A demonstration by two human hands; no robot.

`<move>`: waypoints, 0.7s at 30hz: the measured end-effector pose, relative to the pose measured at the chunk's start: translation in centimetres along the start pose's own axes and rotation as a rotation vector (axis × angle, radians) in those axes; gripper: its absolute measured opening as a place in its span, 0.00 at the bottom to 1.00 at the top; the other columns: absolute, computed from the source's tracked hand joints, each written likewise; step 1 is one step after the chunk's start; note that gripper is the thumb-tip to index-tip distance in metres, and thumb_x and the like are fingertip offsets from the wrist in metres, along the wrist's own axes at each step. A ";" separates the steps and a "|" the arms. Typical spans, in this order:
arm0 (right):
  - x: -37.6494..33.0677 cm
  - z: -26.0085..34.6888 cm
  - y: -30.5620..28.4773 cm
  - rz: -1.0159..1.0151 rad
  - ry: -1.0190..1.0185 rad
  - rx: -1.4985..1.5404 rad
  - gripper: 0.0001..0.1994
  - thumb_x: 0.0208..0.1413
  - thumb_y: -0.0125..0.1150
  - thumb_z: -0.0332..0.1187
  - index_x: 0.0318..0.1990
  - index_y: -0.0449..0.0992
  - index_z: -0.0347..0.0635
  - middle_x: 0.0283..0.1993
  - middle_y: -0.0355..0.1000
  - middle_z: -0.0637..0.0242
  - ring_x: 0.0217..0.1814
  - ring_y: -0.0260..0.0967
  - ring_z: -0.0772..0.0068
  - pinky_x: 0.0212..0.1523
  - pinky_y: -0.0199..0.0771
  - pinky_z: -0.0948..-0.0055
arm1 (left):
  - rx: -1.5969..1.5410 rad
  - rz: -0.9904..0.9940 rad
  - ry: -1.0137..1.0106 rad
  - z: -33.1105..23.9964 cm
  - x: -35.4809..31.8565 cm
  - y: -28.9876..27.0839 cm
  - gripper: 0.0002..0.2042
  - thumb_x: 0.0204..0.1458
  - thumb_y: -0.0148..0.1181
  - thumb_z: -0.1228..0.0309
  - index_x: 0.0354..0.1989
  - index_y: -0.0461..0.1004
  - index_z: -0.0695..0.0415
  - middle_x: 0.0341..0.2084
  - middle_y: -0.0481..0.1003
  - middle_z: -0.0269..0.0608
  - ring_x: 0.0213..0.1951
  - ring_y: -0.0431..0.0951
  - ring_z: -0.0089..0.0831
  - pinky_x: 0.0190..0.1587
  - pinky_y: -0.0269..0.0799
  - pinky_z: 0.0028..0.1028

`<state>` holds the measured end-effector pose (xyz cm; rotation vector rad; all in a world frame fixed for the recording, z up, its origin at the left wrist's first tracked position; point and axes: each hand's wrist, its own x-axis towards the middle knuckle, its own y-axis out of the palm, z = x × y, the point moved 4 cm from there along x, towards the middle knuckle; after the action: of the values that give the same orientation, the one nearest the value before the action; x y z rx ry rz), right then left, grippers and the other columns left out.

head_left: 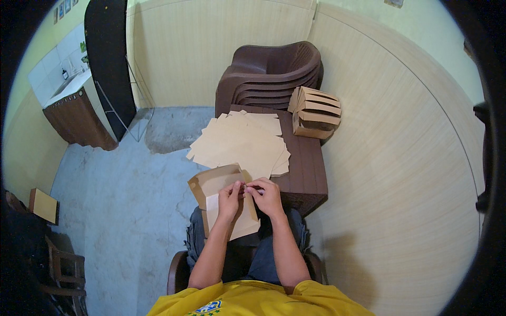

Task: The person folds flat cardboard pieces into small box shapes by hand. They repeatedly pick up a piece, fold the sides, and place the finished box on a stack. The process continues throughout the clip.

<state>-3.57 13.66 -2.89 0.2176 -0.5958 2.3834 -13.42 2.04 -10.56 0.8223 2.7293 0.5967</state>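
Open kraft cardboard box (246, 215) on the denim-clad lap (194, 234), beneath the left hand (230, 200) and right hand (268, 199); fingers bent, fingertips close together, any pinched item indiscernible; uneven pressure on an unsupported wall could crease it

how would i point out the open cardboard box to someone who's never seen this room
Find the brown slatted table beside the pale wood-panelled wall. At its near edge, over the person's lap, the left hand and right hand meet at a tan cardboard box. Unlike the flat tan cardboard sheets spread on the table, it has raised sides.
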 end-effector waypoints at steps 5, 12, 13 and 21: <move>0.2 -0.2 0.1 0.031 0.076 -0.001 0.09 0.56 0.76 0.27 0.44 0.88 0.36 0.38 0.85 0.59 0.39 0.85 0.66 0.41 0.88 0.67 | 0.387 -0.048 0.194 -1.2 -0.3 0.5 0.08 0.66 0.67 0.76 0.50 0.83 0.66 0.44 0.84 0.44 0.39 0.84 0.25 0.45 0.83 0.28; 1.0 -0.9 -1.3 -0.058 0.091 -0.091 0.07 0.58 0.72 0.26 0.43 0.87 0.36 0.39 0.86 0.60 0.40 0.85 0.68 0.44 0.86 0.69 | 0.545 -0.021 0.279 -7.1 -3.0 3.3 0.05 0.62 0.69 0.78 0.44 0.82 0.66 0.39 0.84 0.44 0.35 0.86 0.28 0.41 0.84 0.30; 1.1 -1.1 -2.0 -0.093 0.084 -0.067 0.07 0.58 0.71 0.25 0.43 0.87 0.36 0.40 0.86 0.59 0.40 0.85 0.68 0.44 0.86 0.69 | 0.613 0.008 0.412 -8.6 -4.4 3.4 0.06 0.62 0.69 0.78 0.44 0.81 0.66 0.39 0.84 0.45 0.34 0.86 0.29 0.40 0.83 0.30; 2.0 -0.9 -8.8 -0.347 0.161 0.118 0.08 0.59 0.72 0.23 0.45 0.85 0.31 0.40 0.84 0.62 0.40 0.80 0.74 0.43 0.82 0.73 | 0.667 -0.347 0.729 -13.9 -7.0 -0.7 0.20 0.59 0.70 0.75 0.59 0.76 0.62 0.56 0.80 0.50 0.58 0.81 0.38 0.59 0.79 0.36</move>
<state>0.57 21.21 0.11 0.1630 -0.3134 2.0757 -12.57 -6.83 2.26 0.2100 3.7008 -0.1597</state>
